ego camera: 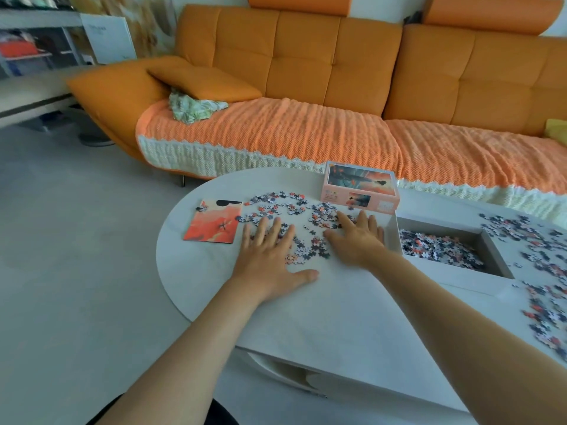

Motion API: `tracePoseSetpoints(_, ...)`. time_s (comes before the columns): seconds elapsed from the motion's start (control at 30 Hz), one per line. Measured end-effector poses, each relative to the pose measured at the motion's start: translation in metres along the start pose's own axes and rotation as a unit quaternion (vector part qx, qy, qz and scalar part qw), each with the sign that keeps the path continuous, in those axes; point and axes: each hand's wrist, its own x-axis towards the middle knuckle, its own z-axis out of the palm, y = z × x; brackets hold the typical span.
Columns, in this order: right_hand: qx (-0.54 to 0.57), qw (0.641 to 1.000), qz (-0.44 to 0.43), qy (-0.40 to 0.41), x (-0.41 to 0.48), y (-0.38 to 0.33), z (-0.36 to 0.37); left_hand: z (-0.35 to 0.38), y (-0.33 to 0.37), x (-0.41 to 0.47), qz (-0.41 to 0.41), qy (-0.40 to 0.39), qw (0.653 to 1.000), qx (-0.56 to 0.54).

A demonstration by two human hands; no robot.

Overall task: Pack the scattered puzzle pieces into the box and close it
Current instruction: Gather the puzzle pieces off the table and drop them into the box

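Small red, black and white puzzle pieces (288, 207) lie scattered on the white table (322, 317). My left hand (270, 259) lies flat on them with fingers spread. My right hand (359, 237) also rests flat on the pieces, just left of the open white box (395, 237). The box holds a heap of pieces (441, 248). Its pink lid (359, 187) with a picture stands behind my right hand. More loose pieces (543, 265) spread over the table to the right of the box.
A red and orange picture card (213, 225) lies at the table's left edge. An orange sofa (306, 87) with a knitted cover stands right behind the table. Grey floor (76, 271) is on the left.
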Motion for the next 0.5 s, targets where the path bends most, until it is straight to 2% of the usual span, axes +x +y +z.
tracePoseSetpoints(0.07, -0.003, 1.0, 0.002, 0.001, 0.001, -0.002, 0.004, 0.002, -0.001, 0.012, -0.013, -0.026, 1.0, -0.008)
tracePoseSetpoints(0.13, 0.0, 0.999, -0.025, 0.021, -0.004, -0.004, 0.007, 0.003, -0.001, 0.021, 0.013, -0.031, 0.999, -0.03)
tracePoseSetpoints(0.27, 0.067, 0.988, -0.098, 0.095, -0.011, -0.007, 0.011, 0.005, 0.003, 0.029, 0.067, 0.034, 0.995, -0.064)
tracePoseSetpoints(0.37, 0.079, 0.986, -0.076, 0.128, 0.004, -0.008, 0.006, 0.006, 0.002, 0.032, 0.075, 0.054, 0.994, -0.056)
tracePoseSetpoints(0.5, 0.035, 0.995, -0.04, 0.084, 0.017, -0.008, 0.006, 0.01, 0.0, 0.035, 0.073, 0.004, 0.997, -0.039)
